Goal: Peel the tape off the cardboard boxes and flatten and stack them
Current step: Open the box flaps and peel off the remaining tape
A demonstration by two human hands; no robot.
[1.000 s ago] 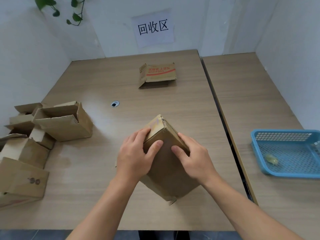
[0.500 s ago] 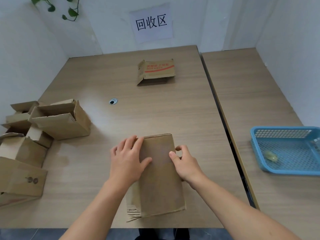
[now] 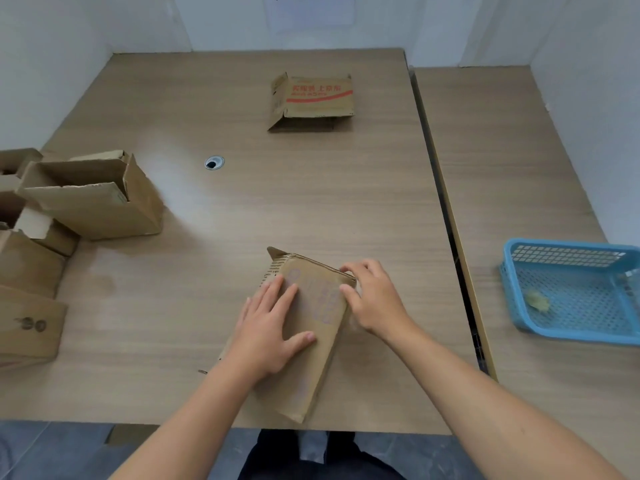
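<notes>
At the front edge of the table (image 3: pixel 311 209), the flattened box (image 3: pixel 318 306) was held down by the left hand (image 3: pixel 270 327), laid flat; its far right corner was gripped by the curled fingers of the right hand (image 3: pixel 375 299). Even pressure along the creases was judged advisable before stacking on the printed flattened box (image 3: pixel 311 98) farther back.

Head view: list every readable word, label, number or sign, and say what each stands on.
White paper sign on the back wall: cut off by the frame's top edge, unreadable.
Far flattened brown cardboard box: two lines of red print, too blurred to read.
Near flattened brown cardboard box: faint purple print, too blurred.
Left brown cardboard box: dark round stamp, illegible.
</notes>
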